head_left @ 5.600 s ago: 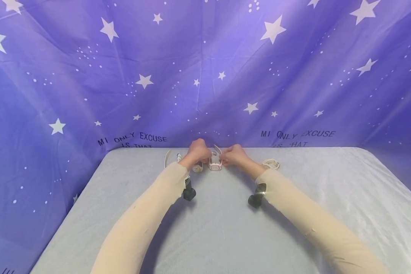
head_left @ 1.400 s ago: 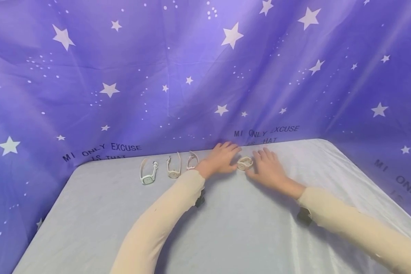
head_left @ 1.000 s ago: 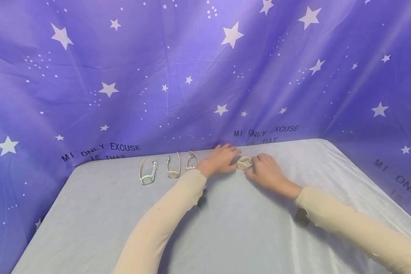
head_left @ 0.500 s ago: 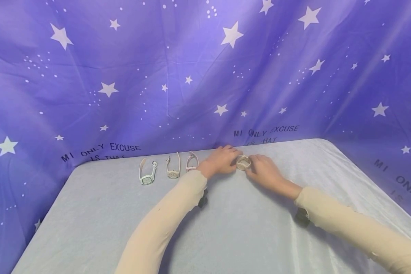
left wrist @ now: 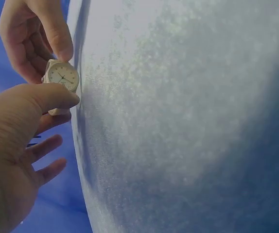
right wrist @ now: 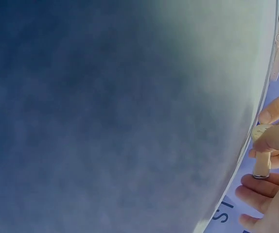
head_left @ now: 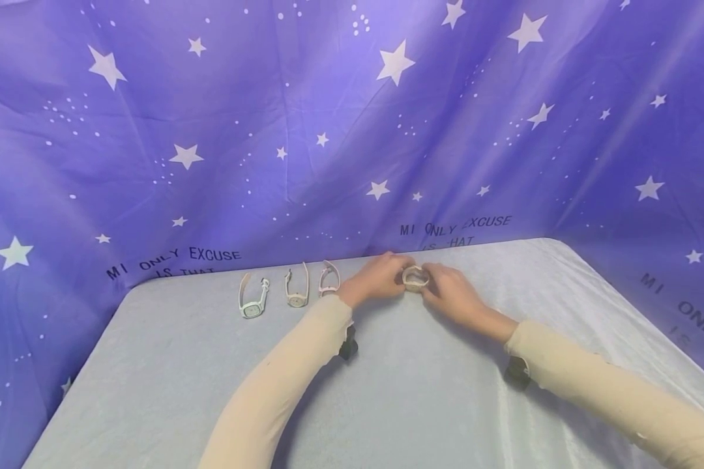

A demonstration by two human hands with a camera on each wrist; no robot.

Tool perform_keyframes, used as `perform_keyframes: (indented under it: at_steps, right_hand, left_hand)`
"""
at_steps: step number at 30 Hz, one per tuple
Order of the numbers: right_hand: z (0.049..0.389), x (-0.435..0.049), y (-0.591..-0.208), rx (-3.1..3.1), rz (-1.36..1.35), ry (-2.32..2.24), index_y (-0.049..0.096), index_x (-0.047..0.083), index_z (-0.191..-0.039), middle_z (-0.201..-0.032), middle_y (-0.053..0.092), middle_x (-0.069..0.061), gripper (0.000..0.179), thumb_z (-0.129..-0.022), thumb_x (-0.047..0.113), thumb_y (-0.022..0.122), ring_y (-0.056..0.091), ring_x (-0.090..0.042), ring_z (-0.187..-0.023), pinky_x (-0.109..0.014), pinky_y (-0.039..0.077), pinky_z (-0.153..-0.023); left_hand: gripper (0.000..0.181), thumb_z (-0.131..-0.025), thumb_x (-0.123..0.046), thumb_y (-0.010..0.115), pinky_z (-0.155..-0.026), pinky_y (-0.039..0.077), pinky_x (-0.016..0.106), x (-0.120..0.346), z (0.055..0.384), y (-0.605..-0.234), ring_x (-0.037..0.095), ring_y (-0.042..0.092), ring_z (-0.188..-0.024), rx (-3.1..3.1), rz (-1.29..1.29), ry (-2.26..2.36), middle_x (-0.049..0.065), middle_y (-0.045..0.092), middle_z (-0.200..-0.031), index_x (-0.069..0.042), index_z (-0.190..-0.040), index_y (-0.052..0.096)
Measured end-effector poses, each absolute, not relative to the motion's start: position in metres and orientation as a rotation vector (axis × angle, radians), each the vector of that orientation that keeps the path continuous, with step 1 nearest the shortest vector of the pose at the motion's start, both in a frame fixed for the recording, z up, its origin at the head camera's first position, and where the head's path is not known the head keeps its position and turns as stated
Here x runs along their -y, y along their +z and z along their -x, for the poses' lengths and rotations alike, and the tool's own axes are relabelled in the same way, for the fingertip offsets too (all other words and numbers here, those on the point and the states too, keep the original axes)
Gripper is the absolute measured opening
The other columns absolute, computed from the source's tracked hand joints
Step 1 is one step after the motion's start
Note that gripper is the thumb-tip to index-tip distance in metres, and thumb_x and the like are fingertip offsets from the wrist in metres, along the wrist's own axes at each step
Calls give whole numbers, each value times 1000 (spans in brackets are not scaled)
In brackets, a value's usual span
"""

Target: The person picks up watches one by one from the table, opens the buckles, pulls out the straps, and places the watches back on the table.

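Note:
A cream wristwatch point(head_left: 414, 287) with a round pale dial is between my two hands near the table's far edge. Its strap is curved into a loop, and the dial faces my side. From the left, my left hand point(head_left: 382, 275) pinches it, the thumb point(left wrist: 59, 95) lying across the lower part of the case. My right hand point(head_left: 454, 296) grips it from the other side, with its thumb point(right wrist: 273, 138) over the case. In the right wrist view a length of strap point(right wrist: 262, 165) with a metal end runs down beside the right fingers.
Left of the hands, a mint-green watch point(head_left: 252, 310), a beige watch point(head_left: 296, 300) and a pink watch point(head_left: 328, 288) stand in a row, the pink one partly behind the left forearm. Grey cloth covers the table point(head_left: 422, 391); a purple star-patterned curtain point(head_left: 328, 98) hangs behind it.
Both hands have left the pink watch and moved right to the cream one. Their spread fingers have since closed in on it, and it has turned to face me more squarely.

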State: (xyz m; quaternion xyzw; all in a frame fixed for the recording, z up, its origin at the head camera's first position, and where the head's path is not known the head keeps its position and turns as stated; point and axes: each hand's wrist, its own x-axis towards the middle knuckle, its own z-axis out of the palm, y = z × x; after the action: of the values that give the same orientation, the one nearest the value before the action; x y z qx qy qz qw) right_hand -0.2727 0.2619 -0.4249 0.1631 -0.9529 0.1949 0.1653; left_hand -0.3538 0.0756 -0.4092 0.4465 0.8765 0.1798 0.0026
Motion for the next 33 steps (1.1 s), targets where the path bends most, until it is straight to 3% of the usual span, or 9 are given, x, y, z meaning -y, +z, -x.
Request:
perform_keyframes:
  at_steps: [10, 18, 25, 29, 33]
  right_hand:
    - [279, -250, -413, 2655, -521, 705, 57, -6, -134, -130, 65, -25, 49, -87, 0, 70, 63, -44, -120, -58, 48, -107]
    - [286, -225, -384, 2492, -602, 863, 55, -9, -135, -121, 65, -27, 52, -84, -8, 69, 67, -43, -108, -54, 56, -97]
    - [282, -202, -351, 2439, -582, 1168, 55, -7, -138, -127, 64, -29, 58, -82, -13, 67, 71, -41, -104, -38, 62, -89]
    - [276, -190, -332, 2455, -514, 1540, 54, -5, -141, -136, 61, -28, 57, -86, -11, 66, 69, -41, -112, -29, 62, -87]
    - [272, -178, -316, 2453, -433, 1850, 52, -1, -144, -139, 60, -25, 55, -90, -6, 65, 69, -27, -114, -25, 59, -92]
  left_hand:
    - [48, -80, -6, 80, -98, 55, 35, -54, 349, -394, 24, 68, -110, -2673, -1161, 937, 9, 73, -120, -9, -124, 63]
    - [50, -76, 1, 79, -94, 58, 38, -26, 344, -363, 25, 70, -104, -2530, -1002, 1323, 16, 71, -117, -4, -122, 60]
    - [64, -77, 15, 72, -87, 61, 33, 1, 333, -327, 29, 70, -104, -2326, -821, 1555, 20, 67, -119, -3, -135, 51]
    - [73, -79, 17, 69, -92, 61, 35, 19, 328, -315, 32, 69, -108, -2167, -738, 1649, 24, 65, -124, 0, -146, 46]
    - [66, -82, 12, 68, -102, 56, 41, 37, 322, -307, 27, 67, -111, -2082, -670, 1711, 21, 66, -128, -2, -145, 51]
